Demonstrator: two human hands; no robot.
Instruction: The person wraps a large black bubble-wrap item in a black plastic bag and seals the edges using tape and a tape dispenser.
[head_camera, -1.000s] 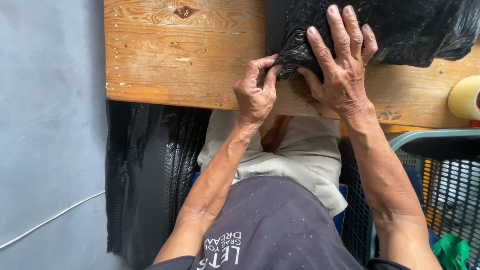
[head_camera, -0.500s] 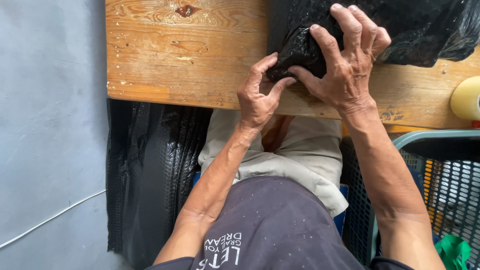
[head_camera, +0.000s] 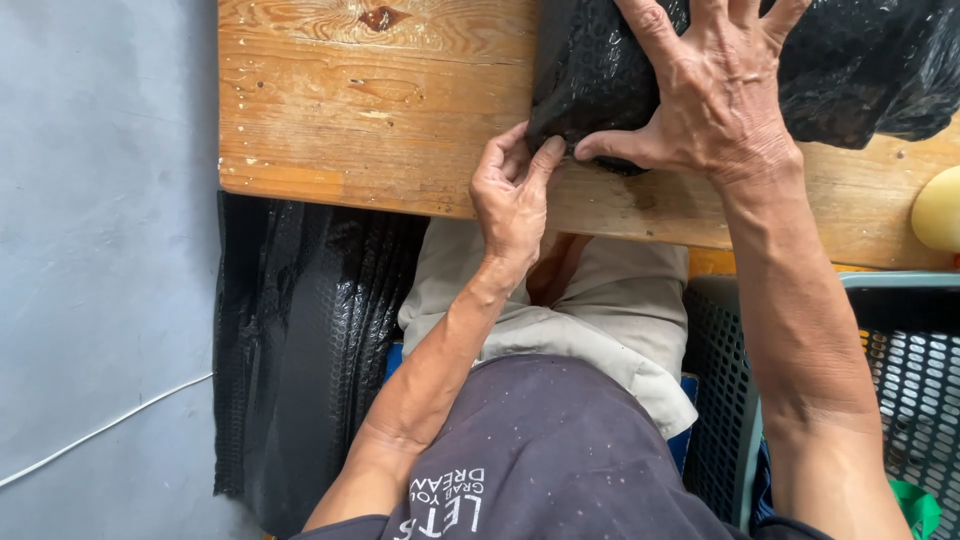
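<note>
right hand (head_camera: 715, 110) now spread flat on the black bubble-wrap bundle (head_camera: 610, 75) on the counter (head_camera: 380, 120), left hand (head_camera: 512, 195) has shifted to pinch its near corner.

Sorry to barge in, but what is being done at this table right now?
A seated person is working a black bubble-wrap bundle on a wooden table. The right hand lies spread flat on top of it, thumb at its near edge. The left hand pinches the bundle's lower corner. More black wrap hangs beside the table, and a mesh crate stands to the right.
</note>
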